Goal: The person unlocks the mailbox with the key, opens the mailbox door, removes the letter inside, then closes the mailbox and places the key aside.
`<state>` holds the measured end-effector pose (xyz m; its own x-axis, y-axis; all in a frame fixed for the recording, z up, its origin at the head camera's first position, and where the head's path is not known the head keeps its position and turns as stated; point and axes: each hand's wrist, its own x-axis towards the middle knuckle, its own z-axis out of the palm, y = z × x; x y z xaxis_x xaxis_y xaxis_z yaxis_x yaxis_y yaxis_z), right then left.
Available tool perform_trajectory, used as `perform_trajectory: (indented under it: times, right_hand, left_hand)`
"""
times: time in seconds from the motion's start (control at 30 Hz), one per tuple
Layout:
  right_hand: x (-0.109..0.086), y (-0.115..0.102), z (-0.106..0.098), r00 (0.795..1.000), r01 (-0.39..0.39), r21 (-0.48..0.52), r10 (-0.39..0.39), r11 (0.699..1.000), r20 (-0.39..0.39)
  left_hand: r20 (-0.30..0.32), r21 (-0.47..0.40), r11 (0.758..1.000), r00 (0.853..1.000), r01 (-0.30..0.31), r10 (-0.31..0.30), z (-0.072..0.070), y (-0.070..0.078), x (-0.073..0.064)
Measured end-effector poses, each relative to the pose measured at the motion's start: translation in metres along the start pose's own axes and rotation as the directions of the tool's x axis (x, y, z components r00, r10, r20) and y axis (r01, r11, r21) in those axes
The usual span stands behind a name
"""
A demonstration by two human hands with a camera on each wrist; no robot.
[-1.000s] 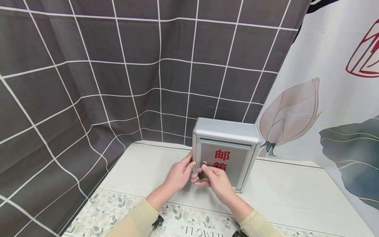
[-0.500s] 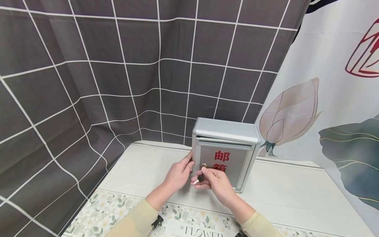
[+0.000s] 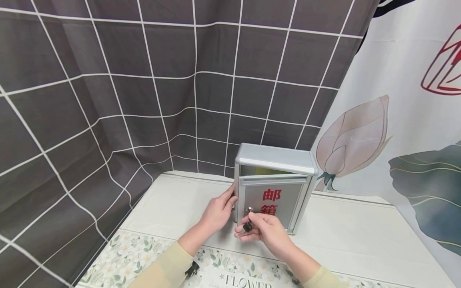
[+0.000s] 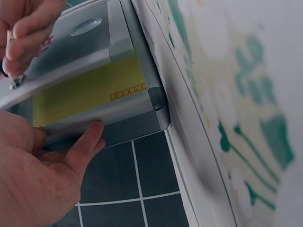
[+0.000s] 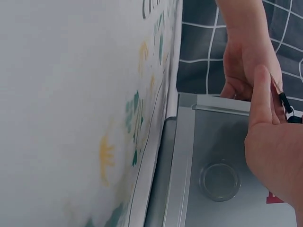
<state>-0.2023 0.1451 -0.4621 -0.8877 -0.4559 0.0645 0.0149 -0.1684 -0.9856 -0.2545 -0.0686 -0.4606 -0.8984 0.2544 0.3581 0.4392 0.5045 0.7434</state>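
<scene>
A silver mailbox [image 3: 277, 155] with red characters stands upright on the table. Its front door [image 3: 291, 208] is tilted outward, leaving a gap along the top and left side. Through that gap a yellow envelope [image 4: 90, 92] shows inside, clearest in the left wrist view. My right hand [image 3: 271, 234] pinches a key at the door's lock [image 3: 249, 209], the fingers hiding most of it. A second, black-headed key [image 3: 247, 227] dangles below the fingers. My left hand [image 3: 216, 212] rests against the box's left side, its index finger extended along the wall.
A round clear disc [image 5: 219, 180] sits low on the door. Under the box lies a white tablecloth [image 3: 345, 232] with a floral band at the front. Dark gridded curtain [image 3: 173, 100] hangs behind and to the left; a white lotus-print cloth [image 3: 353, 140] hangs at the right.
The mailbox door, first closed, has swung outward, and the envelope inside has come into view. My right hand has moved slightly toward me with the key. The left hand stays put.
</scene>
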Motion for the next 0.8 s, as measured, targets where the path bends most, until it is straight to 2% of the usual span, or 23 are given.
perform_trajectory:
  times: [0.43, 0.57, 0.8]
  right_hand:
    - [-0.027, -0.003, -0.007, 0.985, 0.031, 0.098, -0.047, 0.995, 0.166]
    - [-0.035, -0.004, -0.009, 0.978, 0.017, 0.146, -0.047, 0.989, 0.202]
    - [-0.048, -0.003, -0.017, 0.954, 0.024, 0.212, -0.086, 0.977, 0.287]
  left_hand:
    - [-0.013, -0.005, 1.0, 1.0, -0.015, 0.015, -0.001, 0.0, -0.001]
    - [-0.008, -0.002, 1.0, 1.0, -0.016, 0.016, -0.001, 0.0, -0.002]
    - [-0.008, 0.009, 1.0, 1.0, -0.019, 0.019, 0.0, 0.002, -0.001]
